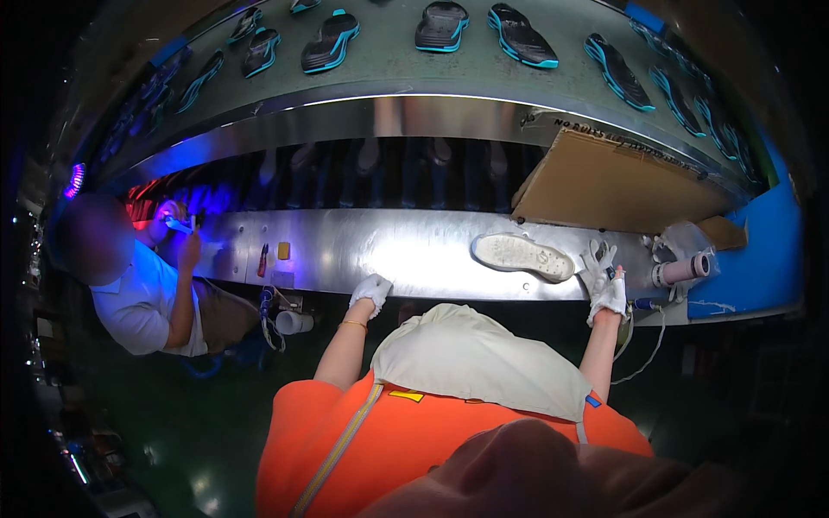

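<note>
A pale, off-white shoe sole (523, 257) lies flat on the metal bench, its right end close to my right hand. My right hand (604, 278), in a white glove, rests at the bench with its fingers spread. A small dark spot shows by the thumb; I cannot make out what it is. At the bench's front edge, left of the sole, my left hand (371, 291) sits in another white glove. Its fingers are curled together and nothing shows in them.
Black-and-turquoise soles (440, 28) stand spread along a green conveyor (389, 69) behind. A cardboard sheet (617, 181) leans at the bench's back right. On the right lies a pinkish roll (682, 270). Further left, a co-worker (142, 289) handles something under blue light, near a yellow block (283, 250).
</note>
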`<state>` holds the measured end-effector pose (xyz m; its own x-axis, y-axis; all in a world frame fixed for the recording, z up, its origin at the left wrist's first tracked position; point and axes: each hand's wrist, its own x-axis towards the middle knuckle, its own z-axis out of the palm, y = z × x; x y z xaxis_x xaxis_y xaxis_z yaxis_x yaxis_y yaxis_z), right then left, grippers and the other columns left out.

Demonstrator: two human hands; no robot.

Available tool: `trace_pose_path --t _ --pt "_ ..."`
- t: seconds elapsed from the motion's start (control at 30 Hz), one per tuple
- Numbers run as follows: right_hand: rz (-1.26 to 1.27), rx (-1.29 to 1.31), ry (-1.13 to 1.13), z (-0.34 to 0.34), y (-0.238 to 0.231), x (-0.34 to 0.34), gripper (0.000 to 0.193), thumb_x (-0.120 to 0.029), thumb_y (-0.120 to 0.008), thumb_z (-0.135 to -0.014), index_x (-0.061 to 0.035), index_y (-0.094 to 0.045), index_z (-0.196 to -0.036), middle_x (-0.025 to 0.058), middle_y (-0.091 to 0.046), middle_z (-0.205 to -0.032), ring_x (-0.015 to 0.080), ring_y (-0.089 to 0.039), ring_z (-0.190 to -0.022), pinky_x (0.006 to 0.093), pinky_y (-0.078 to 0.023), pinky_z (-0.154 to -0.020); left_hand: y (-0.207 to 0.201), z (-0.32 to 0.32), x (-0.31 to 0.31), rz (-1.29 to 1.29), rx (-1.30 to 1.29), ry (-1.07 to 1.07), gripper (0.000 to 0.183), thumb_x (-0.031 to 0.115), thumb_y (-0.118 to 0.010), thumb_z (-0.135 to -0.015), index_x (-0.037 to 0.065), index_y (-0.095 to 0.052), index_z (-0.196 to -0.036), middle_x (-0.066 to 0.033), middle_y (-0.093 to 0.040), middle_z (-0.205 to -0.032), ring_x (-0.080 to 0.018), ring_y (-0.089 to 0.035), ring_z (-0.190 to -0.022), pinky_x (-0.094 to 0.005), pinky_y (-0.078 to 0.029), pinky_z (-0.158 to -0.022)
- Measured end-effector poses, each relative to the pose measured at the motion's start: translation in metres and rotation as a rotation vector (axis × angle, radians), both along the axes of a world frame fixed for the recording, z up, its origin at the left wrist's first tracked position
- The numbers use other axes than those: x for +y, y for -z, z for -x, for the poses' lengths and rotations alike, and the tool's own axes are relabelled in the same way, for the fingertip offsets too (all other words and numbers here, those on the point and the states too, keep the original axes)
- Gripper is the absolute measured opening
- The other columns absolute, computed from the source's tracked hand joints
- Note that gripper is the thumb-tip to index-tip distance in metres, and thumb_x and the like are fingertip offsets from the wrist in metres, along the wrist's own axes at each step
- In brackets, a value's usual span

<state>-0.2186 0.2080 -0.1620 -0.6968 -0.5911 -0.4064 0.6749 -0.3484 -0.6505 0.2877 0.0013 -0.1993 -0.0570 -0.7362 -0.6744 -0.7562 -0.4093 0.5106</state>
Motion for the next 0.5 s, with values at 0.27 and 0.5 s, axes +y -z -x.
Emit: trace_pose_path --t 0.27,0.5 --pt "-0.007 -0.009 0.004 -0.009 -0.003 0.006 0.041 -0.024 -0.061 -0.090 -0.0246 -0.048 -0.129 0.0051 -0.058 -0.116 0.0148 -0.060 -0.075 0.0240 -0.056 -0.060 0.041 -0.014 -0.004 0.088 -0.017 0.040 0.038 0.038 -0.053 -0.082 0.006 -0.063 -0.101 -0.0128 -0.062 -0.071 -0.0210 -0.056 -0.047 -0.0351 -0.045 -0.044" --pt "-0.062 0.013 0.027 -0.007 0.000 0.005 0.043 -0.025 -0.060 -0.091 -0.0236 -0.046 -0.131 0.0001 -0.058 -0.111 0.0133 -0.059 -0.075 0.0236 -0.055 -0.058 0.008 -0.004 -0.002 -0.015 -0.050 0.025 0.041 0.038 -0.052 -0.081 0.005 -0.063 -0.103 -0.0145 -0.066 -0.085 -0.0253 -0.063 -0.065 -0.0365 -0.051 -0.057"
